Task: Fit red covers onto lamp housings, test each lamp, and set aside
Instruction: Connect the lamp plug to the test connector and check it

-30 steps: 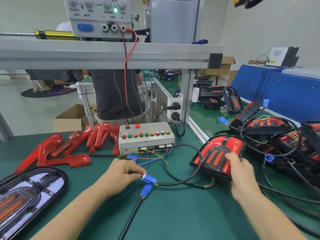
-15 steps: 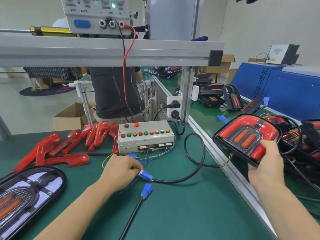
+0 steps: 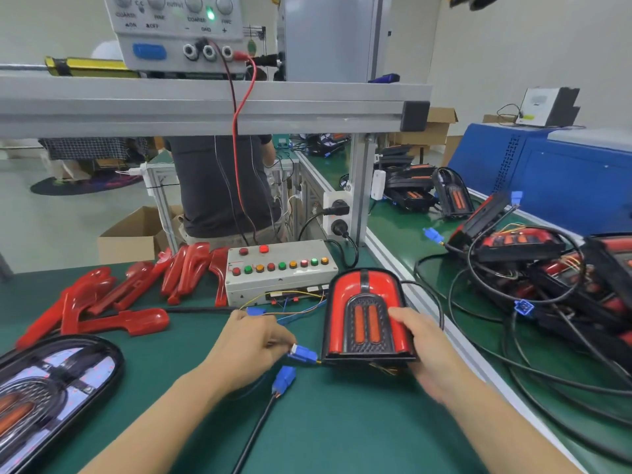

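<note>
Since half a second ago the lamp (image 3: 366,314) has come back from over the side conveyor to the green mat (image 3: 342,422), now lying flat just in front of the test box (image 3: 278,275), red cover up, its rounded end toward the box. The right hand (image 3: 422,350) grips the lamp's right edge, thumb across the top by the two orange strips, fingers curled under the near right corner. The left hand (image 3: 254,347), left of the lamp, pinches a blue connector (image 3: 302,355) with curled fingertips; the plug sits just beside the lamp's near left corner, a thin wire running between them. A second blue connector (image 3: 284,378) on a black cable lies loose just in front of the first, apart from it.

Right of the lamp the mat ends at the aluminium rail (image 3: 455,340), close to the right hand; beyond it a tangle of finished lamps (image 3: 519,248) and cables fills the belt. Left of the test box loose red covers (image 3: 113,302) lie in a heap, and an open housing (image 3: 44,395) lies at the mat's near left edge. Bare mat shows between both forearms, in front of the lamp
</note>
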Available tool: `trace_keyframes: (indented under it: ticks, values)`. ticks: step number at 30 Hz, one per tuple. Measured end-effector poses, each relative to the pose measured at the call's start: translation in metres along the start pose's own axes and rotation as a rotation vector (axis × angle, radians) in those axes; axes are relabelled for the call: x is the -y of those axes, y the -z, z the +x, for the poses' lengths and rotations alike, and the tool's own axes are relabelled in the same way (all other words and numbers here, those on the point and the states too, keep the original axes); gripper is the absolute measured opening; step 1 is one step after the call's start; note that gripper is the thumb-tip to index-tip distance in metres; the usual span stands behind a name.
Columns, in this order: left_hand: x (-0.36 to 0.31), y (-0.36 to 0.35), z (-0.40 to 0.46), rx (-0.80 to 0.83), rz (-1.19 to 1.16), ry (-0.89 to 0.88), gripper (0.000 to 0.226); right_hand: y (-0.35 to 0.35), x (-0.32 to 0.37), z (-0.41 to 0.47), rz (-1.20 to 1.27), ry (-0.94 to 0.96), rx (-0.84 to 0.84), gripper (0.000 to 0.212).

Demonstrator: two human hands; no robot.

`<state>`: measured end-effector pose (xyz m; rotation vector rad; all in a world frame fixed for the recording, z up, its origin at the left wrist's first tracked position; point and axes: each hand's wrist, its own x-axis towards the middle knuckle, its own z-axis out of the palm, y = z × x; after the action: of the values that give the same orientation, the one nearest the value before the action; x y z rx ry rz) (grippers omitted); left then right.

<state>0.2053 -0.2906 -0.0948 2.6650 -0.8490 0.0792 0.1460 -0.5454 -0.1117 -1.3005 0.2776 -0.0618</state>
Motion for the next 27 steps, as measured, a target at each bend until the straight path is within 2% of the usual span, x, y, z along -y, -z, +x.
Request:
trace_keyframes:
  ticks: [6, 8, 9, 11, 12, 15, 20, 24, 27]
  values:
    - [0.006, 0.008, -0.005, -0.016, -0.380, 0.048, 0.009, 0.001, -0.006, -0.002, 0.075, 0.052, 0.079, 0.048]
    - [0.008, 0.012, -0.002, -0.130, -0.510, 0.102, 0.018, 0.003, -0.008, -0.003, 0.092, 0.065, 0.094, 0.049]
    - [0.012, 0.014, 0.002, -0.224, -0.496, 0.144, 0.023, 0.004, -0.009, -0.003, 0.091, 0.075, 0.096, 0.049]
    - [0.024, 0.019, 0.013, -0.378, -0.337, 0.266, 0.035, 0.005, -0.011, -0.002, 0.068, 0.097, 0.096, 0.049]
    - [0.031, 0.022, 0.019, -0.392, -0.226, 0.348, 0.044, 0.004, -0.012, -0.002, 0.054, 0.107, 0.093, 0.048]
    - [0.052, 0.026, 0.031, -0.275, 0.051, 0.539, 0.062, 0.002, -0.014, -0.003, 0.035, 0.125, 0.082, 0.050]
    - [0.062, 0.015, 0.042, -0.194, 0.276, 0.520, 0.067, 0.002, -0.017, -0.005, 0.009, 0.153, 0.089, 0.054]
    - [0.066, 0.012, 0.044, -0.278, 0.379, 0.459, 0.071, 0.002, -0.019, -0.005, 0.011, 0.169, 0.088, 0.054]
    - [0.067, 0.011, 0.043, -0.300, 0.405, 0.420, 0.065, 0.002, -0.020, -0.006, 0.017, 0.183, 0.082, 0.055]
